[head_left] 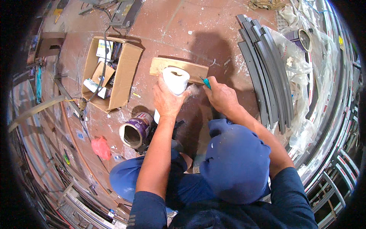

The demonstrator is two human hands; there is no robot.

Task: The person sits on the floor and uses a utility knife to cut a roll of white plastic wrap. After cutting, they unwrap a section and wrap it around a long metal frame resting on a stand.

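Note:
My left hand [167,99] is wrapped round a white, rounded, tube-like piece [177,84]. A dark, irregular opening shows at its upper end, and its exact kind is unclear. Behind it, a flat wooden board [162,65] lies on the floor. To the right, my right hand [221,94] is closed on a small tool with a teal handle [207,83]. Its thin tip points left toward the board, apart from the white piece; whether it is a blade or a driver cannot be made out.
An open cardboard box [127,72] of packages stands at the left. Nearer lie a purple-labelled can [138,129] and a pink plastic bag [101,148]. Dark grey strips [263,68] are stacked at the right, beside clear plastic sheeting [299,82] and long metal profiles [333,126].

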